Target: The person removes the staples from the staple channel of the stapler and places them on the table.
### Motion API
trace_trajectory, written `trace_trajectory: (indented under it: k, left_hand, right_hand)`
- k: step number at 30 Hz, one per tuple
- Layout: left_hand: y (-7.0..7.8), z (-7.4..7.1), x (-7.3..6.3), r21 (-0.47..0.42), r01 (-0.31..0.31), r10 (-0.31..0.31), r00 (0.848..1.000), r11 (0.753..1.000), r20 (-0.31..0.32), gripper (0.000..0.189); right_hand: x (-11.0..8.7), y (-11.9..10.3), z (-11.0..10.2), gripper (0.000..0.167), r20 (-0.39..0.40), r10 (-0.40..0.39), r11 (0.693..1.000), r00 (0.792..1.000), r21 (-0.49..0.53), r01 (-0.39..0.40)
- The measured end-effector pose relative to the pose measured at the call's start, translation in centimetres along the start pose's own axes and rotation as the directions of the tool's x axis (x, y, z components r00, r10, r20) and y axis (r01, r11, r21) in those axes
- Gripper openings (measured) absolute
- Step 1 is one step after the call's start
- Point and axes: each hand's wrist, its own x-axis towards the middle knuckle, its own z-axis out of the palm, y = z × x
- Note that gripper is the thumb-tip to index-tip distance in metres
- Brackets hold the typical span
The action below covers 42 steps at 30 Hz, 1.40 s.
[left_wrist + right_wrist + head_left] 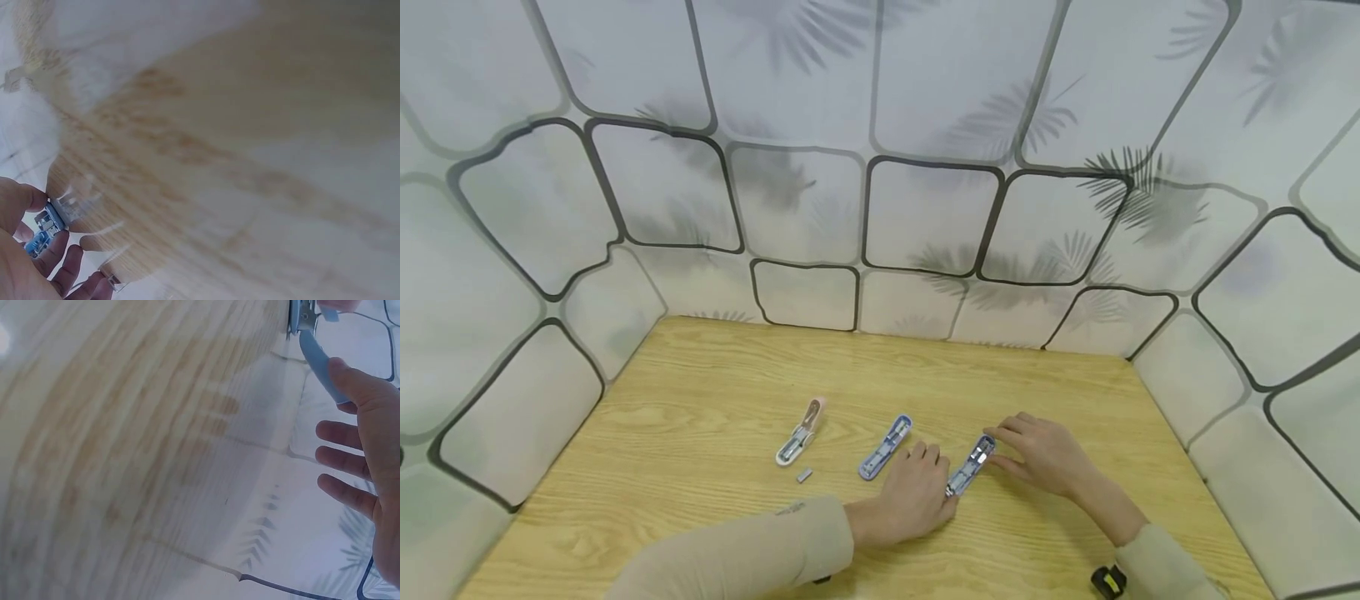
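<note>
Both hands hold one blue stapler (972,467), spread open lengthwise with metal parts showing inside. My left hand (913,496) pinches its near end between thumb and index finger; the left wrist view shows that end of the stapler (53,217) from close by. At the far end, my right hand (1041,454) pinches the blue handle (320,362) between thumb and index finger, while its other fingers stand apart from it. A second blue stapler (885,447) lies opened out on the table just beyond the left hand.
A pink and white stapler (800,433) lies spread open farther left. Near it is a small grey strip (804,475), perhaps staples. The wooden table (715,392) meets patterned fabric walls (805,208) at the back and sides. A black object (1108,581) sits by the right sleeve.
</note>
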Motion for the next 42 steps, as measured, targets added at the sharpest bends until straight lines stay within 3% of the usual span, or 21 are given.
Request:
trace_trajectory:
  k: [15,29,33,37,42]
  left_hand:
    - [0.0,0.1,0.0,0.04,-0.003,0.004,1.0,0.999,-0.023,0.048]
    - [0.0,0.3,0.0,0.035,-0.004,0.005,1.0,0.999,-0.029,0.047]
    - [-0.2,0.6,0.0,0.032,-0.009,0.01,0.999,0.999,-0.041,0.048]
    - [-0.2,0.6,0.0,0.032,-0.01,0.011,0.999,0.999,-0.037,0.048]
    - [-0.1,0.3,0.0,0.015,-0.006,0.007,1.0,1.0,-0.018,0.048]
  right_hand:
    - [-0.4,0.3,0.7,0.044,0.14,0.073,0.997,0.987,-0.038,-0.069]
    - [-0.5,0.3,0.8,0.042,0.116,0.073,0.997,0.991,-0.007,-0.072]
    - [-0.6,0.0,0.4,0.044,0.114,0.136,0.991,0.984,0.004,-0.137]
    - [-0.5,-0.6,-0.4,0.041,0.106,0.24,0.969,0.965,0.033,-0.245]
    - [-0.3,-1.6,-1.3,0.034,0.08,0.314,0.942,0.946,0.099,-0.321]
